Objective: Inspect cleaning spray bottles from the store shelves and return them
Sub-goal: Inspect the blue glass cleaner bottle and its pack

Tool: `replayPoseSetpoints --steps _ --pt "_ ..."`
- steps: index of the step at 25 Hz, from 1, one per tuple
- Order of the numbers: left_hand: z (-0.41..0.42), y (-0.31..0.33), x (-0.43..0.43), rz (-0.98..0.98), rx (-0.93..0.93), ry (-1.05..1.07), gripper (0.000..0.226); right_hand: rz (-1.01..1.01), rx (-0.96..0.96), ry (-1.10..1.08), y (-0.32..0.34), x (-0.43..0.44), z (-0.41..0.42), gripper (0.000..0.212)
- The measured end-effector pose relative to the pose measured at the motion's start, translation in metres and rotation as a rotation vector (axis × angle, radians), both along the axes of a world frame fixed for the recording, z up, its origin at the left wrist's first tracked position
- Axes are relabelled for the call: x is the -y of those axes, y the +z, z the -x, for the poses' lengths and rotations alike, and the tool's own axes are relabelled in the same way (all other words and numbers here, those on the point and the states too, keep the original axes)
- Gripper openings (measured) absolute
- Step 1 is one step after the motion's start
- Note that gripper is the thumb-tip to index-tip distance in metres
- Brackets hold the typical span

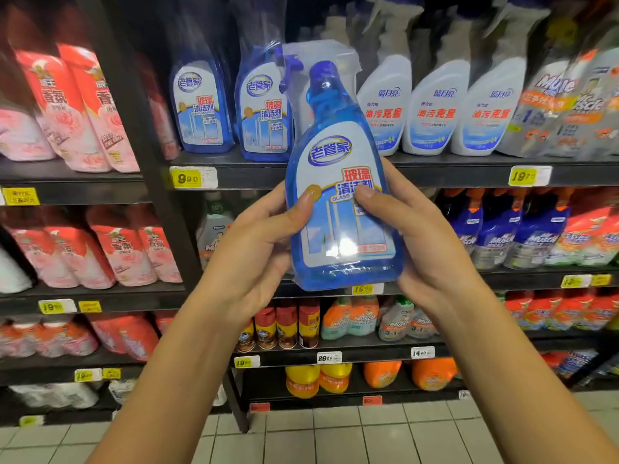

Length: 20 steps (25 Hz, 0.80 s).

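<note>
Blue spray bottle [330, 152] upright, grasped by left hand [258, 249] and right hand [432, 249].

A spray bottle [338, 182] is held upright, gripped between the left hand [254, 249] at its left side and the right hand [432, 242] at its right side. Behind it, on the upper shelf [435, 177], two like bottles [201, 105] are stood to its left and a row of trigger bottles [437, 108] to its right. Refill pouches [83, 108] are stacked on the side shelving [83, 192] further left. Cans [286, 326] are lined on a lower shelf [368, 354], below the hands. The floor [335, 437] is seen beneath.
</note>
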<state>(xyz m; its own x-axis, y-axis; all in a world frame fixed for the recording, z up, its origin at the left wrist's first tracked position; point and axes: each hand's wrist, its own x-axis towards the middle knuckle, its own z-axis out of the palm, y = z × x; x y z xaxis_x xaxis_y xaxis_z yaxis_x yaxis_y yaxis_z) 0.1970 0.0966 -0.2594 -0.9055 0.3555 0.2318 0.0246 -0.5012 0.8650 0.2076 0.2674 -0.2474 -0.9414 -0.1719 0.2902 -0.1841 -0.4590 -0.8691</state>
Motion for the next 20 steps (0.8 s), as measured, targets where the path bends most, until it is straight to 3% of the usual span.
replayPoseSetpoints --steps 6,8,10,14,17,20 --pt "-0.003 -0.008 -0.011 0.266 -0.209 0.511 0.038 -0.018 -0.215 -0.348 -0.024 0.011 -0.002 0.06" --pt "-0.005 -0.006 -0.018 0.215 -0.256 0.434 0.041 0.008 -0.265 -0.344 -0.032 0.017 -0.002 0.054" --pt "-0.004 -0.004 -0.024 0.17 -0.304 0.342 0.043 0.045 -0.325 -0.196 -0.037 0.026 -0.005 0.044" --pt "0.003 -0.004 -0.019 0.008 -0.285 0.279 0.044 -0.04 -0.41 -0.102 -0.036 0.037 -0.009 0.048" --pt "0.004 -0.004 -0.012 -0.347 -0.193 0.02 0.043 -0.309 -0.53 -0.346 -0.026 0.035 -0.007 0.042" --pt "0.009 0.001 -0.007 -0.494 -0.144 -0.179 0.044 -0.478 -0.42 -0.506 -0.024 0.037 -0.003 0.062"
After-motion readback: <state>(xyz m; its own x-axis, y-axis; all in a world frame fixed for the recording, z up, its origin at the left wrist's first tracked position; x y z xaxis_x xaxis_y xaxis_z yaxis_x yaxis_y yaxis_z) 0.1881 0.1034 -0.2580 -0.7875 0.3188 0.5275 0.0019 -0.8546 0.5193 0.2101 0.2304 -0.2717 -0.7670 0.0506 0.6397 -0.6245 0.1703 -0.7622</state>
